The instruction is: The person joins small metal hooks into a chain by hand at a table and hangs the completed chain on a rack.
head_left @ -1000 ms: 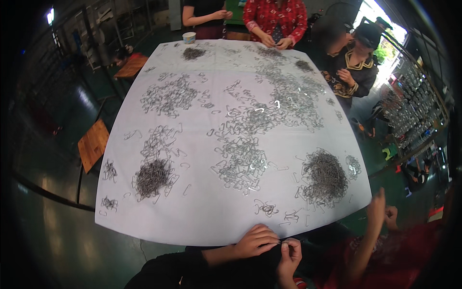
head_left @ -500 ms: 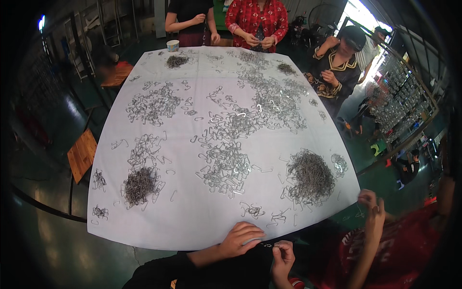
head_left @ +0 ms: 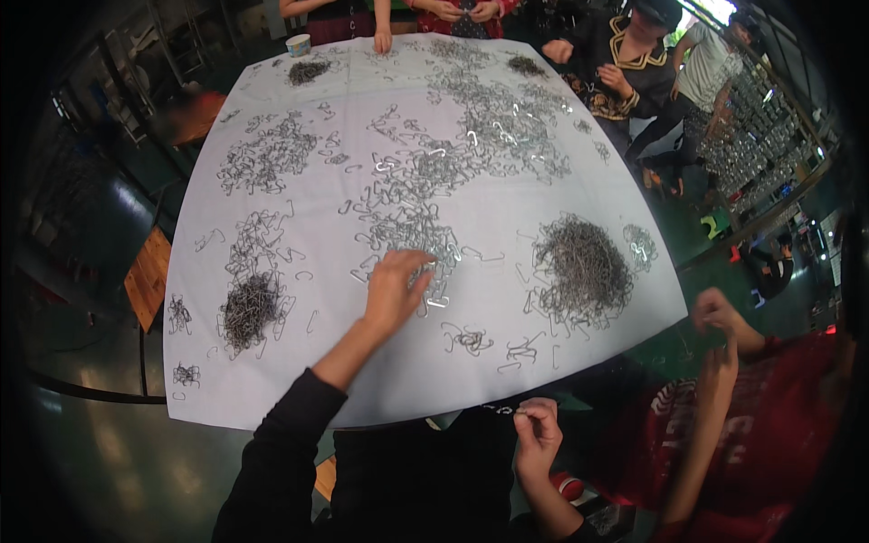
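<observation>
A white sheet (head_left: 299, 217) covered the whole table, smooth and matt, its edges bowed by the lens. Thin bent wire clips, grey and shiny, lay over it in loose scatters and in tighter heaps. The left hand (head_left: 396, 288) reached out flat over the scattered clips (head_left: 412, 237) near the middle of the sheet, fingers spread and slightly curled, their tips touching the wire; whether any clip was actually pinched could not be made out. The right hand (head_left: 538, 433) stayed low by the near edge, thumb and forefinger closed on a small chain of clips (head_left: 501, 410) that was too fine to count.

Two dense heaps stood out: a dark tangled heap (head_left: 248, 306) near the left edge and a larger grey heap (head_left: 579, 262) on the right. Two smaller dark piles lay at the far end, beside a paper cup (head_left: 298, 43).

A person in a red top (head_left: 769, 452) sat just to the right, both hands raised together, what they held unclear. Others at the far side were cut off at the top edge, only hands and sleeves showing.
</observation>
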Motion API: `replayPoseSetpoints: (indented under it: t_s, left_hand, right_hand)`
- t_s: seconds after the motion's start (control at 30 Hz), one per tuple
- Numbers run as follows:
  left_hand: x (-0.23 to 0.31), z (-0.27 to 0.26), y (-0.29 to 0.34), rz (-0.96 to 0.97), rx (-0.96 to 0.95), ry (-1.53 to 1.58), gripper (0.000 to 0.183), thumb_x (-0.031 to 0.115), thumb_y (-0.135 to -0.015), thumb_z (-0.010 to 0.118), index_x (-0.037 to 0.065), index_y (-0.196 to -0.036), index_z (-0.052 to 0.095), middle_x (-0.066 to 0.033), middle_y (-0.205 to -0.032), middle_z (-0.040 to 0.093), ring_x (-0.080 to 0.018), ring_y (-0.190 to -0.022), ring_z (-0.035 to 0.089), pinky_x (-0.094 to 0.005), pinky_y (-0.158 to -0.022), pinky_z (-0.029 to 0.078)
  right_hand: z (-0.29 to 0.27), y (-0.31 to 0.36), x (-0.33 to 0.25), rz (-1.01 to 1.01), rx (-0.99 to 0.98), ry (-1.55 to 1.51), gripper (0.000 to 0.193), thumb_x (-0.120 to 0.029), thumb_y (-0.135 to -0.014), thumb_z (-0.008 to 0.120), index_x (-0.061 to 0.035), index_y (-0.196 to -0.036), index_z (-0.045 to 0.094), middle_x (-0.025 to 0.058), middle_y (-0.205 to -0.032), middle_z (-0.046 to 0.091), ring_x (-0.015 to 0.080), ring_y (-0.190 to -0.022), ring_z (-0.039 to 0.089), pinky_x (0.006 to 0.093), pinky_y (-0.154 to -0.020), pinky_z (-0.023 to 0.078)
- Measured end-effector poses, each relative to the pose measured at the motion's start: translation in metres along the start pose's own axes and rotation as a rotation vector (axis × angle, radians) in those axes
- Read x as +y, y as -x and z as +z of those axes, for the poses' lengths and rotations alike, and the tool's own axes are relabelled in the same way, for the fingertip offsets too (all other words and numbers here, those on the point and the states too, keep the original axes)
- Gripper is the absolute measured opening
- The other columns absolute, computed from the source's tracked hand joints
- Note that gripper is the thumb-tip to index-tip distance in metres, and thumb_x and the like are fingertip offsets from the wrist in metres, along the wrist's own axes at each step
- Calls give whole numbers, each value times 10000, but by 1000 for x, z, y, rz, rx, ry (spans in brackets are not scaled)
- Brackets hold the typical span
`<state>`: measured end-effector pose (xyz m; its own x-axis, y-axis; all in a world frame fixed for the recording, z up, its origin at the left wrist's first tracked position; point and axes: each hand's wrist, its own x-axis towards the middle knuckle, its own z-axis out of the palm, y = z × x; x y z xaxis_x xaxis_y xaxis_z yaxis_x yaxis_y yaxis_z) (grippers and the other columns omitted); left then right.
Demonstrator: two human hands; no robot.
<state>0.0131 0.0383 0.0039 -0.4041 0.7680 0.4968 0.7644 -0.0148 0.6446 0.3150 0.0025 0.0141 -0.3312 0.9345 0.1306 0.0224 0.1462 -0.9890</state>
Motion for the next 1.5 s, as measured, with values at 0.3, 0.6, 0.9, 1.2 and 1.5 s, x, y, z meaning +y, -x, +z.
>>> replayPoseSetpoints:
  t_s: [0.3, 0.6, 0.9, 1.2, 1.5]
  left_hand:
    - [-23, 52, -41, 92, -184, -205, 174, 177, -776, 662, 82, -919, 686, -55, -953, 645, -255, -903, 567, -376, -787, 437]
    - [-24, 90, -47, 523, -344, -786, 154, 122, -750, 549, 48, -852, 638, -58, -835, 589, -217, -873, 541, -349, -770, 407]
    - [-5, 72, -63, 613, -534, -904, 170, 96, -742, 552, 40, -884, 626, -62, -766, 624, -204, -866, 536, -350, -779, 392]
    - [3, 53, -49, -708, -274, 827, 310, 29, -864, 543, 76, -1169, 573, -62, -886, 636, -170, -868, 639, -263, -688, 514]
    - [37, 36, -17, -729, -449, 1077, 314, 133, -886, 600, 63, -1188, 553, -57, -912, 645, -142, -869, 641, -249, -723, 519]
  right_hand:
    - [0, 1, 0, 27, 34, -47, 91, 17, -783, 648, -15, -846, 591, 59, -898, 524, 128, -802, 495, 235, -735, 407]
    - [0, -1, -2, 26, 57, -73, 84, 10, -781, 657, -16, -840, 602, 61, -882, 526, 129, -787, 502, 234, -722, 413]
    - [0, -2, -1, 5, 40, -45, 79, -8, -773, 670, -21, -829, 616, 54, -869, 535, 131, -784, 506, 237, -718, 415]
    - [2, 0, 0, 11, 29, -1, 85, -17, -764, 681, -22, -824, 622, 53, -859, 539, 132, -776, 499, 240, -715, 409]
    - [3, -3, -1, 14, 6, 41, 87, -14, -758, 684, -20, -825, 628, 56, -853, 551, 137, -786, 512, 240, -723, 411]
